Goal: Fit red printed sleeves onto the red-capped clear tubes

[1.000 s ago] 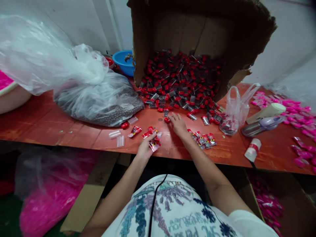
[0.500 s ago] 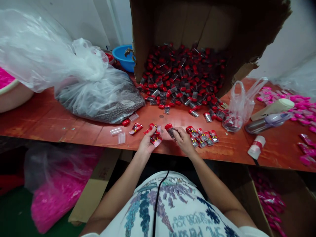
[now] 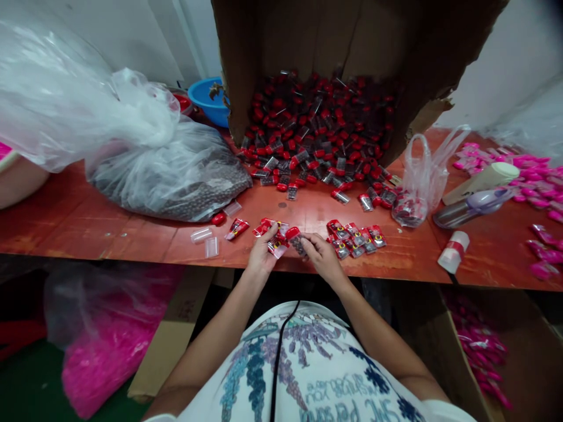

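Note:
My left hand (image 3: 263,249) is closed on a printed red-and-clear plastic sleeve (image 3: 278,245), its thumb on top. Between the fingertips of my right hand (image 3: 323,253) is a small clear container with a red cap (image 3: 293,234), filled with dark beads. The capped end points toward the sleeve and lies close beside it; whether they touch I cannot tell. To the right of my right hand lie several containers in printed sleeves (image 3: 355,239). Left of my left hand rests another printed red packet (image 3: 237,229), near clear empty containers (image 3: 212,247) and a loose red cap (image 3: 219,218).
A cardboard box (image 3: 240,76) on its side spills many red-capped containers (image 3: 308,129) onto the red table (image 3: 145,237). At left sits a plastic bag of dark beads (image 3: 176,176). A tied clear bag (image 3: 411,205), a bottle (image 3: 470,208) and pink pieces (image 3: 528,181) are at right.
My right hand has moved left, bringing the red-capped container up to the sleeve in my left hand. The whole view has shifted slightly.

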The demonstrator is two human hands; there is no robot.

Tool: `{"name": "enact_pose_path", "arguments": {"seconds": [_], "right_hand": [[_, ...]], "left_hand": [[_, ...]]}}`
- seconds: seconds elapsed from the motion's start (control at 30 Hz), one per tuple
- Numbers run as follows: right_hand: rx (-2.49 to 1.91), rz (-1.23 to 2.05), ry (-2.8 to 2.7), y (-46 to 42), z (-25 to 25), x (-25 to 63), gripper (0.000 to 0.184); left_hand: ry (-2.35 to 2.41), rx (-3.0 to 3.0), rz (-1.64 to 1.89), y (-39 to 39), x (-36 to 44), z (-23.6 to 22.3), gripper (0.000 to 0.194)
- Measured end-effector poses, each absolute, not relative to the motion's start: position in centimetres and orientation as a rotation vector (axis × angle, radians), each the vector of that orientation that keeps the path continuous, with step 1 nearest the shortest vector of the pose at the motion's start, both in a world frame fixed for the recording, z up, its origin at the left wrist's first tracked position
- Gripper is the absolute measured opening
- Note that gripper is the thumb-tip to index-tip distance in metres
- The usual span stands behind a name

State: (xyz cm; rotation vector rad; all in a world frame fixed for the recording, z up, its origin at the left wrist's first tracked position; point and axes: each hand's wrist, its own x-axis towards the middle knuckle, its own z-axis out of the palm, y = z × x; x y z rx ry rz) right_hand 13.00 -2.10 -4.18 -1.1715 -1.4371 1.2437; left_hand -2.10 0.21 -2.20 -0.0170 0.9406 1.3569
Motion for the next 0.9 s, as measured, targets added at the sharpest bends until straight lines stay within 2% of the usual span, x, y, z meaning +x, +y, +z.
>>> {"name": "enact_pose_path", "arguments": {"seconds": [0.2, 0.5, 0.73, 0.9], "right_hand": [[-1.15, 1.333, -1.255, -2.3, -4.0, 12.4, 0.034], [-1.1, 0.982, -1.538, -3.3, -2.5, 12.7, 0.029], [-1.129, 1.081, -1.301, -3.4, -2.8, 12.2, 0.025], [-1.094, 1.062, -1.475, -3.3, -2.4, 12.6, 0.028]], "left_hand": [[1.019, 0.224, 1.396, -0.7, -1.7, -1.2, 0.029], [1.001, 0.46, 1.431, -1.2, -1.6, -0.9, 0.026], [0.997, 0.552, 1.34, -1.6, -1.4, -0.6, 0.025], [1.043, 0.574, 1.325, -1.6, -1.8, -1.1, 0.024]]}}
